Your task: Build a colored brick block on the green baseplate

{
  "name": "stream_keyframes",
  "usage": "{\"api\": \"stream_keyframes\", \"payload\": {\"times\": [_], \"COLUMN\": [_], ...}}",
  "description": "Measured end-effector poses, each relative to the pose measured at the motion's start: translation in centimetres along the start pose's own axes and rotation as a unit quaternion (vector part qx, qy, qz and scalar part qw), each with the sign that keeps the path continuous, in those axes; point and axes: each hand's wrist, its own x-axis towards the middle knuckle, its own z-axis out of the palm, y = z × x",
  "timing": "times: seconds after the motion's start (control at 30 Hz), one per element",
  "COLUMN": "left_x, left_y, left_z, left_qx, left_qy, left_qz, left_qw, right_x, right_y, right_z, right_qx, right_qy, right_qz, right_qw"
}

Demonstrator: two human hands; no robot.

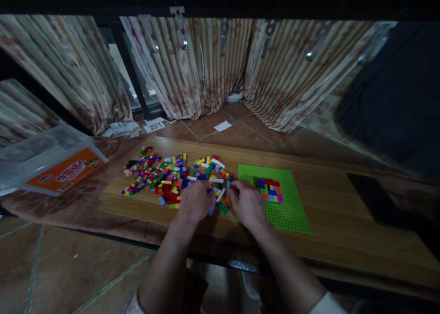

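Note:
A loose pile of small coloured toy building bricks [151, 172] spreads over the left half of the wooden board. At its right edge my left hand [196, 199] is closed, fingers curled down among the bricks; whatever they hold is hidden. My right hand [249, 203] reaches in from the other side, thumb and fingers bent together beside a few loose bricks. I cannot make out a brick between them. Partly under that hand lies a green studded baseplate [292, 213]. On it sits a flat patch of joined bricks [274, 191] in red, blue, orange, yellow and purple.
The long wooden board [330, 204] lies on a brown cloth. A clear plastic tub [58, 140] with an orange label stands at the left. A dark flat object [371, 197] lies at the right. Striped curtains [220, 66] hang behind, with papers [154, 125] on the tiled floor.

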Motion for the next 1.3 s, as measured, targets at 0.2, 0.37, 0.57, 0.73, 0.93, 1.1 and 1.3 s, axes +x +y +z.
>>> {"api": "stream_keyframes", "payload": {"times": [0.2,0.37,0.57,0.73,0.93,1.1,1.3], "left_x": [0.2,0.5,0.6,0.9,0.7,0.1,0.1], "left_y": [0.5,0.7,1.1,1.6,3.0,4.7,6.1], "left_z": [-0.2,-0.1,-0.3,0.1,1.2,2.5,3.9], "left_qx": [0.039,0.035,-0.006,-0.059,-0.127,-0.172,-0.186], "left_qy": [0.003,0.023,0.031,0.034,0.035,0.024,0.007], "left_qz": [0.002,-0.01,-0.011,-0.003,0.041,0.102,0.146], "left_qw": [0.999,0.999,0.999,0.998,0.99,0.979,0.972], "right_x": [1.0,0.7,0.5,0.8,1.7,1.9,1.4], "right_y": [-1.0,-1.1,-1.1,-0.1,5.2,9.4,10.3], "right_z": [0.4,0.4,0.7,-0.4,-2.3,-4.4,-5.2], "right_qx": [-0.027,-0.045,-0.037,0.1,0.324,0.339,0.212], "right_qy": [-0.01,0.007,0.012,0.064,0.152,0.172,0.152], "right_qz": [0.03,-0.001,-0.037,-0.016,0.047,0.136,0.155], "right_qw": [0.999,0.999,0.999,0.993,0.932,0.915,0.953]}}
